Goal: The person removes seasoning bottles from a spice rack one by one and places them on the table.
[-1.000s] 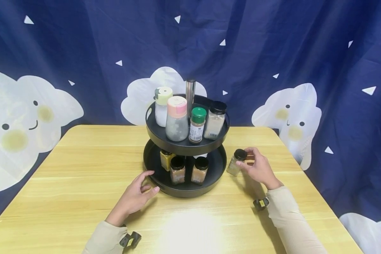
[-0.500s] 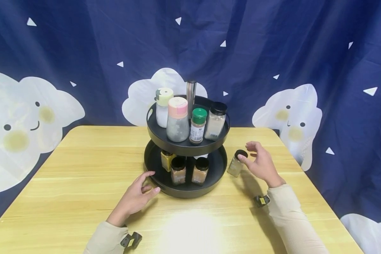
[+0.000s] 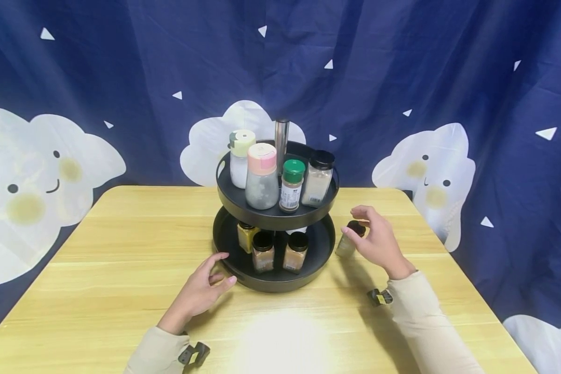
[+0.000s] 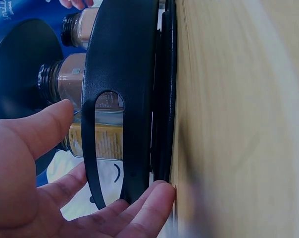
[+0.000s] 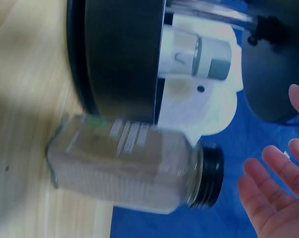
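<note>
My left hand rests its fingertips at the left rim of the lower tray of a black two-tier spice rack; its thumb stands off the rim in the left wrist view. On the table right of the rack stands a square glass spice jar with a black cap and brownish powder. Loosely spread around the cap, my right hand holds nothing. The right wrist view has a gap between its fingers and the jar. Three black-capped jars show on the lower tray, including a yellow one and a brown one.
The upper tray bears a yellow-capped shaker, a pink-capped shaker, a green-capped bottle and a black-capped jar around a metal post. A blue cloud-patterned curtain hangs behind the wooden table.
My right hand's fingers have come away from the jar on the table, and the hand has shifted left above it. The jar stays in place. My left hand has barely moved.
</note>
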`<state>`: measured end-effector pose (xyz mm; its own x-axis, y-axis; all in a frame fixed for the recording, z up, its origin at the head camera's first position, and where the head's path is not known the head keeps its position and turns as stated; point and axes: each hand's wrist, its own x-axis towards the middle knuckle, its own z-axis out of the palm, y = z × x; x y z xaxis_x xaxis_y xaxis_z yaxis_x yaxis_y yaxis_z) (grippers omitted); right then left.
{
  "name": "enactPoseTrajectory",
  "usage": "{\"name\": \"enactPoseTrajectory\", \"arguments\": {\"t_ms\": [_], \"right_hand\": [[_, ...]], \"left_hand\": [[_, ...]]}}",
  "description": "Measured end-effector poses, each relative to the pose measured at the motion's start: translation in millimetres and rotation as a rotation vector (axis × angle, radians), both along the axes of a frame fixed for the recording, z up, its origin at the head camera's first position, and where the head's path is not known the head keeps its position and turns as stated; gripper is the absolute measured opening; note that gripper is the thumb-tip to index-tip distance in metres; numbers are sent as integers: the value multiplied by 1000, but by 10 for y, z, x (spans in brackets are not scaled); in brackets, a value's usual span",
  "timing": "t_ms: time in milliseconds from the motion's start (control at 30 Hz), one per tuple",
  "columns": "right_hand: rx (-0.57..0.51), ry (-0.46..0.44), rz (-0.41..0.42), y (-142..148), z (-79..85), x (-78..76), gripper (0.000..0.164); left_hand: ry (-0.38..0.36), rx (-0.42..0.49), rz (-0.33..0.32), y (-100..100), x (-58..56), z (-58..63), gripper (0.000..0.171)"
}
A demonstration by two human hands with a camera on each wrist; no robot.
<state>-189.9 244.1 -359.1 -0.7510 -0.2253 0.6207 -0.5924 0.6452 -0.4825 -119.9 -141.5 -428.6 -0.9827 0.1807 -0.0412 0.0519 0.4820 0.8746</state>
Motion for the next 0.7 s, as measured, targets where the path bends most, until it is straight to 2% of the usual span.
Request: {"name": "enactPoseTrajectory", "arguments": {"t_ms": [367,600,700], "right_hand": [[-31,-18,84,-271,-35,72,38],[-74,-11,181,-439,-113,80,34],[-69,-38,188,-512,-98,120,35]], "left_hand": [[-8,1,-1,-1,5,-4,62],[-7,-4,0,-3,5,-5,62],[-5,0,2,-2,1,-5,62]]}}
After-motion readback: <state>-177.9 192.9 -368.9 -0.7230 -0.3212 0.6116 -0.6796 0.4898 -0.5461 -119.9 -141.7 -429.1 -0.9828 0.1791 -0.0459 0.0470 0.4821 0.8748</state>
